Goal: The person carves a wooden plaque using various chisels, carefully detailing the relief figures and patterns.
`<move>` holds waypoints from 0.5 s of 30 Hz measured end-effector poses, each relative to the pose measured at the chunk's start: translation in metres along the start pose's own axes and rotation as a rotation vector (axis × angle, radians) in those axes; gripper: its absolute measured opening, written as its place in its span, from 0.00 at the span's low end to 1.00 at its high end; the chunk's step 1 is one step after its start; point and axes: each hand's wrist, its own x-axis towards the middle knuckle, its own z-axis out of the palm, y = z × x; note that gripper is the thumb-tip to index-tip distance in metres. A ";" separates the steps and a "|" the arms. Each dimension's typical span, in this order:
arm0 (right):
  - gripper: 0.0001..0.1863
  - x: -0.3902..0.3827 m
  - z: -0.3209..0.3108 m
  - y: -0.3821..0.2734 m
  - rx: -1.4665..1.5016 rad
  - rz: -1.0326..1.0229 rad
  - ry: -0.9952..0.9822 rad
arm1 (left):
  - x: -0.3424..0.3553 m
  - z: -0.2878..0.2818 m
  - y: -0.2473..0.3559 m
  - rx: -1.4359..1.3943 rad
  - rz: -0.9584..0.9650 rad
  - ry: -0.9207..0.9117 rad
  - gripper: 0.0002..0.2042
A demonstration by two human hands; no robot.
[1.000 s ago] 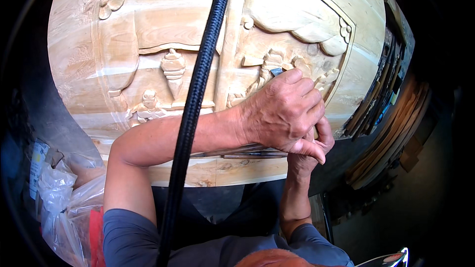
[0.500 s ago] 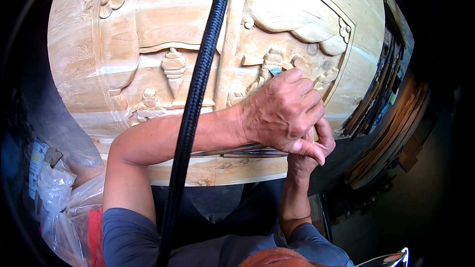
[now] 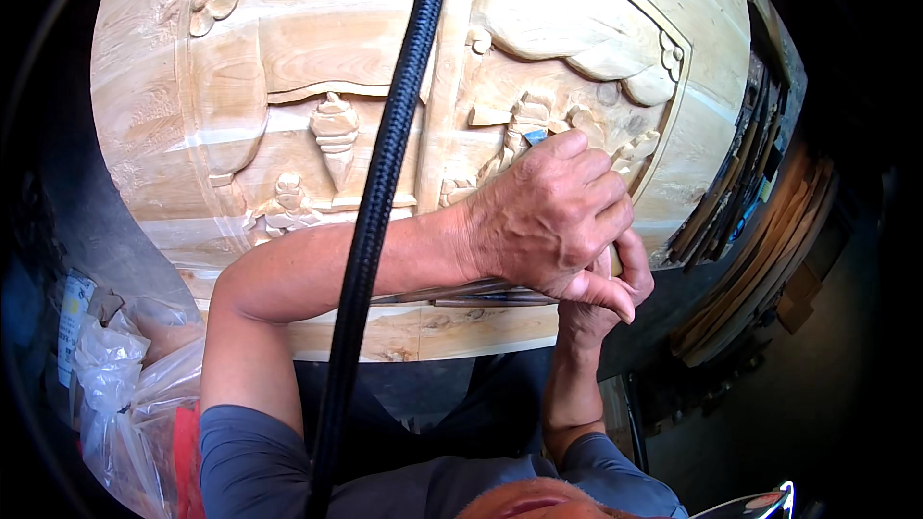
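A pale wooden panel (image 3: pixel 327 48) carved in relief lies in front of me, with figures, scalloped drapery and a raised border. My left hand (image 3: pixel 553 211) reaches across from the left, its fingers wrapped in a fist round a chisel. The chisel's blade (image 3: pixel 535 137) pokes out past the knuckles and meets the carving beside a small blocky figure (image 3: pixel 531 113) right of the central post. Just below and to the right, my right hand (image 3: pixel 630 279) is closed on the chisel's handle, mostly hidden behind the left hand.
A black braided cable (image 3: pixel 385 154) hangs across the view. Several slim tools (image 3: pixel 461 292) lie along the panel's near edge, and more dark tools (image 3: pixel 735 173) sit at its right. Curved wooden boards (image 3: pixel 769 259) are stacked beyond. A clear plastic bag (image 3: pixel 130 394) stands at lower left.
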 end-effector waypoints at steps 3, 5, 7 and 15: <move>0.18 -0.001 0.001 0.004 0.052 0.006 -0.006 | 0.000 0.001 0.000 -0.004 -0.003 0.003 0.42; 0.17 -0.001 0.001 0.005 0.043 0.000 -0.009 | 0.000 0.002 -0.001 -0.005 -0.003 0.007 0.41; 0.16 0.001 0.003 0.005 -0.007 -0.011 -0.012 | 0.000 0.002 -0.001 -0.005 -0.006 0.013 0.41; 0.11 0.005 0.007 0.011 0.127 0.002 0.039 | 0.000 0.003 -0.001 0.017 -0.018 0.005 0.40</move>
